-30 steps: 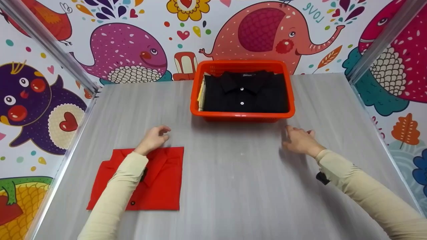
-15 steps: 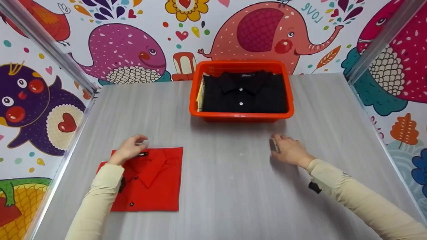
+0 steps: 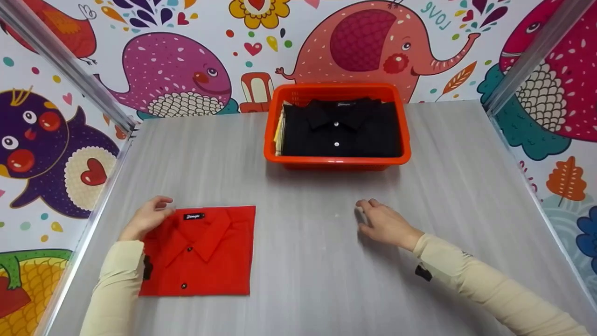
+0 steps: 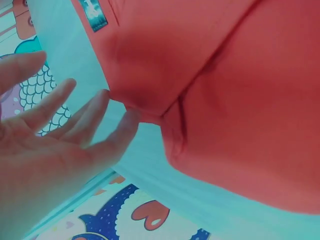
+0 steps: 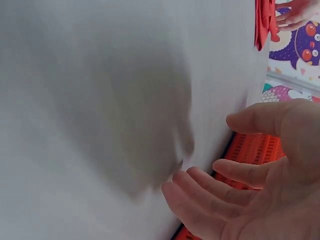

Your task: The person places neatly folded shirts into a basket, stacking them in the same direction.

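Observation:
A folded red shirt (image 3: pixel 219 273) lies flat on the left of the table, its collar away from the person and a black neck label showing. My left hand (image 3: pixel 148 217) is over its upper left corner, fingers loosely bent. In the left wrist view, fingertips of that hand (image 4: pixel 65 132) are right at the shirt's edge (image 4: pixel 240 125) beside the collar, gripping nothing. My right hand (image 3: pixel 388 225) hovers over the table right of the middle, holding nothing; its fingers (image 5: pixel 210 200) are spread and relaxed in the right wrist view.
At the back stands an orange plastic basket (image 3: pixel 338 160). A folded black shirt (image 3: pixel 373 135) lies in it, with yellowish and checked cloth (image 3: pixel 281 133) along its left side. Cartoon-printed walls (image 3: pixel 177 70) and metal posts (image 3: pixel 527 60) bound the grey table (image 3: pixel 298 261).
My left hand has moved left across the red shirt to its upper left corner, uncovering the collar and label. My right hand has come left and nearer the person.

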